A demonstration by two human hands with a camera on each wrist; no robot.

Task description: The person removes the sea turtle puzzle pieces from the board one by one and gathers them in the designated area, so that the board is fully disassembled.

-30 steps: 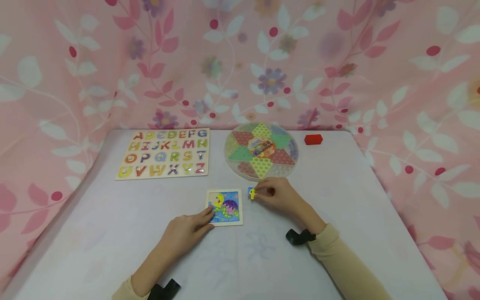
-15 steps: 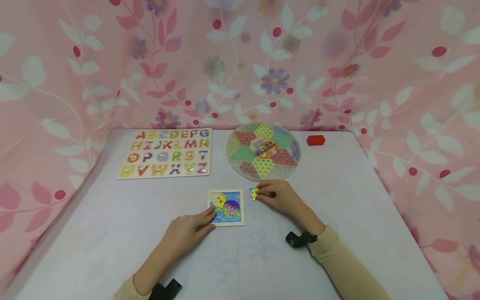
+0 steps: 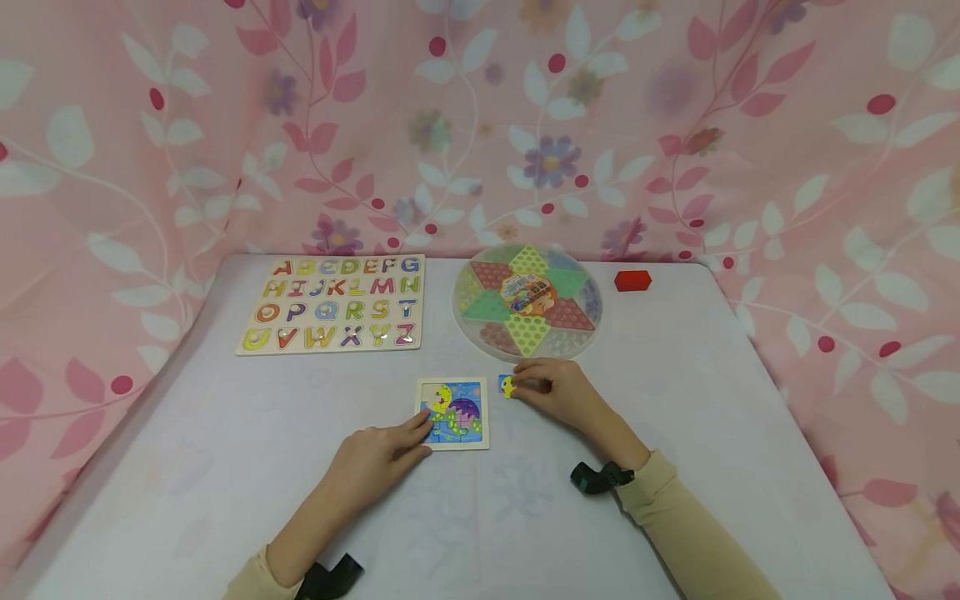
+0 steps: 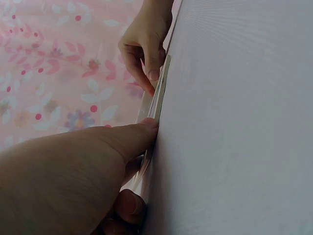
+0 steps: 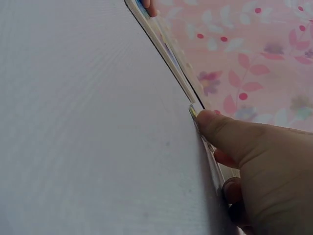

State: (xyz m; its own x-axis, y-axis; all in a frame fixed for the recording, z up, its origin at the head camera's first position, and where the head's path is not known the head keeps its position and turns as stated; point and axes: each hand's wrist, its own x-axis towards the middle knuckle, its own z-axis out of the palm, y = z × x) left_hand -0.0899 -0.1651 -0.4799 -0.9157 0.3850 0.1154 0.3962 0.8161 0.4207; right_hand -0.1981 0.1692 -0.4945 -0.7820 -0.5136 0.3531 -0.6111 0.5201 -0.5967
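A small square jigsaw puzzle (image 3: pixel 463 411) in a pale wooden frame lies on the white table in the head view, with a yellow and purple cartoon picture. Its upper left part shows bare wood. My left hand (image 3: pixel 378 458) holds the frame by its lower left corner, thumb at the near edge and fingers over the left side. Just right of the frame, my right hand (image 3: pixel 558 392) pinches a small blue and yellow puzzle piece (image 3: pixel 506 386) between thumb and fingers, at table level. Part of the piece is hidden. In the left wrist view the left thumb (image 4: pixel 139 137) touches the frame's edge.
A wooden alphabet puzzle board (image 3: pixel 333 304) lies at the back left. A round Chinese checkers board (image 3: pixel 527 300) is just beyond my right hand. A red block (image 3: pixel 633 281) stands at the back right. Pink floral cloth (image 3: pixel 480 125) hangs behind the table.
The view shifts slightly. My right hand keeps the puzzle piece beside the frame, its fingers lowered a little, and my left hand stays on the frame.
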